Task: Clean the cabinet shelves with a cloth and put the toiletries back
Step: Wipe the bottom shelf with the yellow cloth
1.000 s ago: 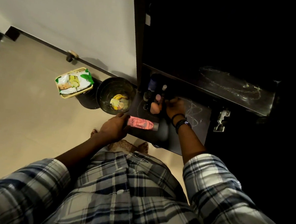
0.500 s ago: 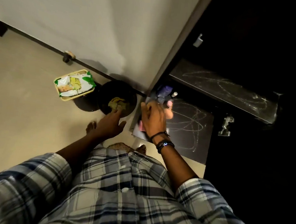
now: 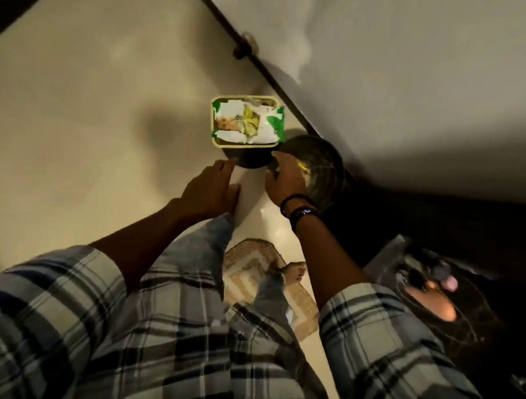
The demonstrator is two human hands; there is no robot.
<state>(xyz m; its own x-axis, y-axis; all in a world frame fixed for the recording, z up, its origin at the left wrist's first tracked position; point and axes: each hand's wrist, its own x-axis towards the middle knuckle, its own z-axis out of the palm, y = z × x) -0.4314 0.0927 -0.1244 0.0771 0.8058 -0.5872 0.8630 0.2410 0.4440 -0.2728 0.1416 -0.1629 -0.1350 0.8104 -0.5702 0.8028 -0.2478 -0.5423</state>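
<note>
Dimly lit | left hand (image 3: 209,189) fingers straight, holding nothing, beside dark disc (image 3: 248,161) | right hand (image 3: 284,182) on near rim of bowl (image 3: 324,172), fingers hidden, grip unreadable | yellow scrap (image 3: 303,166) inside, perhaps cloth | toiletries (image 3: 442,283) blurred on cabinet shelf (image 3: 386,259), frame's lower right.

Single wide-angle view from the person's head, facing steeply down along the plaid shirt (image 3: 184,334) to the floor (image 3: 75,108). The frame is rolled: the skirting (image 3: 273,81) runs diagonally from top centre toward centre right. Left hand (image 3: 207,192) and right hand (image 3: 284,182) lie close, at centre.
</note>
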